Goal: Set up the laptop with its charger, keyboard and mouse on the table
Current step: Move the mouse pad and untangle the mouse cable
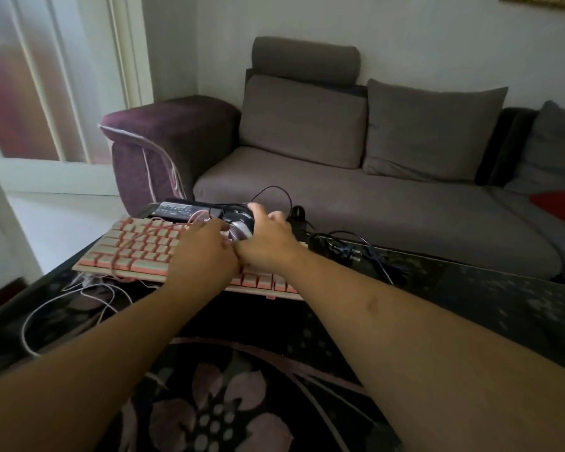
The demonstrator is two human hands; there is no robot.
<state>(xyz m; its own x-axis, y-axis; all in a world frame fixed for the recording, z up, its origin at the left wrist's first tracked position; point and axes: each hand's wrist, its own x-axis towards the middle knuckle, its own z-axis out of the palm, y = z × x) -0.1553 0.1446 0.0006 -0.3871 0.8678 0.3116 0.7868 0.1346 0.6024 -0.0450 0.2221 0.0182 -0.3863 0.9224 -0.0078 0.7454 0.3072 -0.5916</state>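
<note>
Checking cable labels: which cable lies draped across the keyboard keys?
The pink cable: it crosses the keyboard keys, while the black cables lie right of it.

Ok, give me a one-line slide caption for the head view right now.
Both hands reach over the pink keyboard: the right hand grips the mouse, the left hand alongside, on the glass table.

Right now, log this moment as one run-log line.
stage: gathering gear | right hand: grips mouse | left hand: over keyboard, grip unclear | charger brick: behind keyboard | laptop: unseen
</note>
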